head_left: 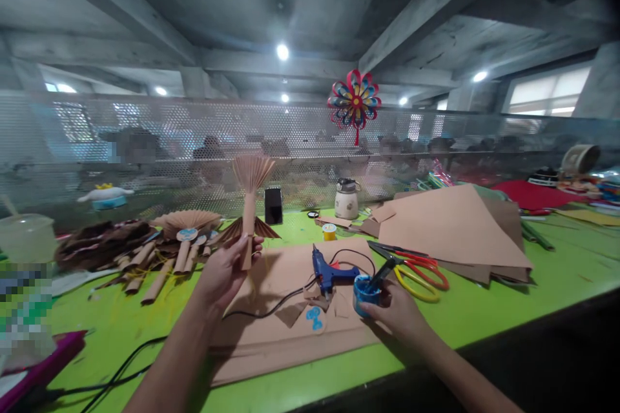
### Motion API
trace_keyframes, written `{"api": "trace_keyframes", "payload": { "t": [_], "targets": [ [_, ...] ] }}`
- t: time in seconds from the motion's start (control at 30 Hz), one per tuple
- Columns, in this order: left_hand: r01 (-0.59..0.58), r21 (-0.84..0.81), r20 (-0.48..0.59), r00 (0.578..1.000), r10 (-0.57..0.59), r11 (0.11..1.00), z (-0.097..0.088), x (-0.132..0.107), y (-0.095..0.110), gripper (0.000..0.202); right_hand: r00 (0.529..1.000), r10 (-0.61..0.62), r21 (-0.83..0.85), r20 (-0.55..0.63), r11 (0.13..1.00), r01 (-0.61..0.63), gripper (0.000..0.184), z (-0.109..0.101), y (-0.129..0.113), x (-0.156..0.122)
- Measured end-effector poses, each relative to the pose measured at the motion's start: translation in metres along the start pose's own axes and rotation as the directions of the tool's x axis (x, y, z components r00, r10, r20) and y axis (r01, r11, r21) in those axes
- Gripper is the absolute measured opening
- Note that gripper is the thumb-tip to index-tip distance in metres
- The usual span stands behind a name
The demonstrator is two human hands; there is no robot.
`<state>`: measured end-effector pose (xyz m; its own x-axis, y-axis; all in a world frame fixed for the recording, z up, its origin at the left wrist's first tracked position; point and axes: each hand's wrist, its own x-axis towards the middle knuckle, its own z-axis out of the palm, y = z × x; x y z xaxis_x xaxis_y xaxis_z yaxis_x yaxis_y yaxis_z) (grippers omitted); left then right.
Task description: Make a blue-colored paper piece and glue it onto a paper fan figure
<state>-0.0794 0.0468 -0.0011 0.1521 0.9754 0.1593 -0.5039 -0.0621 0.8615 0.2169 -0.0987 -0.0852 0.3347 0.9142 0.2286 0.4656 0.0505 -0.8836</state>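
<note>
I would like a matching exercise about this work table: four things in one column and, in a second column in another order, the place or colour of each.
Things
1. fan
2. tub
3. glue gun
4. scissors

Places or colours
A. lies on the brown paper, between the two hands
B. held upright in the left hand
C. has red and yellow handles
D. held low by the right hand

Pairs: 1-B, 2-D, 3-A, 4-C

Brown paper fan (249, 206), blue tub (364, 292)
</note>
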Motion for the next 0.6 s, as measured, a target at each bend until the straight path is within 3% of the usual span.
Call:
{"api": "trace_keyframes", "payload": {
  "t": [0.1,0.17,0.3,0.4,0.5,0.6],
  "targets": [
    [0.007,0.012,0.01,1.0,-0.007,1.0,-0.004,0.0,-0.002,0.012,1.0,0.007,0.068,0.005,0.998,-0.007,0.033,-0.019,-0.01,0.007],
    [0.012,0.026,0.012,1.0,-0.012,1.0,-0.005,-0.001,-0.004,0.015,1.0,-0.011,0.003,-0.027,1.0,0.011,0.033,-0.035,-0.021,0.025],
    [0.042,0.073,0.013,0.999,-0.043,0.996,-0.002,-0.002,-0.011,0.024,0.993,-0.115,-0.118,-0.027,0.987,0.111,0.036,-0.05,-0.046,0.104],
    [0.07,0.124,0.007,0.997,-0.071,0.99,0.001,-0.003,-0.018,0.032,0.993,-0.108,-0.161,0.043,0.98,0.114,0.029,-0.025,-0.06,0.18],
    [0.074,0.163,-0.019,0.997,-0.071,0.984,0.001,-0.005,-0.024,0.035,0.991,-0.05,-0.212,0.123,0.974,0.075,0.029,0.025,-0.067,0.241],
    [0.081,0.188,-0.047,0.996,-0.073,0.979,0.0,-0.006,-0.029,0.037,0.991,-0.036,-0.221,0.13,0.973,0.065,0.032,0.08,-0.07,0.276]
  ]
}}
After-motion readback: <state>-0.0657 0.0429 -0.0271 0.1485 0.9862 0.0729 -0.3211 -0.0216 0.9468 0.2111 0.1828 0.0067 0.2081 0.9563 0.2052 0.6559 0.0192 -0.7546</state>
